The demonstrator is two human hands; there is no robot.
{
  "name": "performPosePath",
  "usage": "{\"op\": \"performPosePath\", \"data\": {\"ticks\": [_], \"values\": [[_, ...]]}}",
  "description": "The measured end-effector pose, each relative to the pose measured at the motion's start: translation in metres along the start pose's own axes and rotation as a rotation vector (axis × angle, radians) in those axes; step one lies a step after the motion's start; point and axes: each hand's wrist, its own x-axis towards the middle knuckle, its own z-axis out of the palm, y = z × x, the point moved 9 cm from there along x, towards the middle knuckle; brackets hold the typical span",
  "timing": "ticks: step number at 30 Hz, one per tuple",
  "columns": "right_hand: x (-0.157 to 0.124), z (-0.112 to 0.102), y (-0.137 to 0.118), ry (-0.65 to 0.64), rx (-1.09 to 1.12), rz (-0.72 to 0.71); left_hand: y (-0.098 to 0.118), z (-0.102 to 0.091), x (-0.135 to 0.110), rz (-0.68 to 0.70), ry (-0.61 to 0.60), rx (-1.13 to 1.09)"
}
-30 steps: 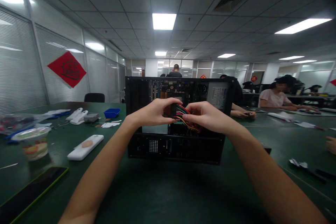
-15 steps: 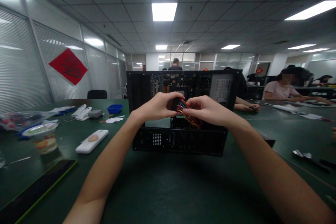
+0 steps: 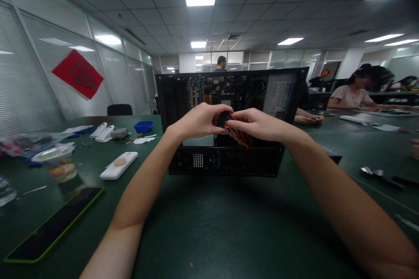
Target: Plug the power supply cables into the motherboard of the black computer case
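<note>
An open black computer case [image 3: 225, 163] stands in front of me on the green table, its inside facing me. The motherboard [image 3: 225, 89] and a power supply [image 3: 279, 98] with a label show in its upper part. A bundle of coloured cables [image 3: 241, 137] comes out between my hands. Curled around the dark end of this bundle is my left hand [image 3: 204, 120], closed, thumb below and fingers above. My right hand [image 3: 253, 123] pinches the cables just beside it. Both fingertips almost meet, and the bundle's end is partly hidden.
To the left lie a black phone-like slab [image 3: 55, 224] with a green edge, a white device [image 3: 119, 166], a plastic cup [image 3: 60, 163] and a blue tray [image 3: 143, 127]. Dark strips [image 3: 382, 178] lie at the right. Other people sit along the table's right side.
My view has tipped downward, so the case and hands appear higher in the picture. Both hands keep their hold on the cables, with only slight finger movement.
</note>
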Motion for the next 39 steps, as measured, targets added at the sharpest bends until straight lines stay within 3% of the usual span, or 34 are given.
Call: {"op": "performPosePath", "data": {"ticks": [6, 14, 22, 29, 39], "values": [[0.004, 0.009, 0.008, -0.051, 0.088, 0.024, -0.004, 0.004, 0.002, -0.025, 0.014, 0.123], [0.01, 0.011, -0.001, 0.066, 0.181, 0.038, -0.005, -0.001, 0.002, -0.034, 0.06, 0.171], [0.013, 0.012, 0.005, 0.06, 0.303, 0.067, -0.007, -0.003, 0.002, -0.052, 0.109, 0.282], [0.007, 0.001, 0.009, 0.068, 0.435, 0.069, 0.001, -0.006, 0.004, 0.032, 0.138, 0.145], [-0.001, 0.002, 0.007, 0.022, 0.306, 0.138, 0.01, -0.006, 0.002, 0.034, 0.131, 0.334]]}}
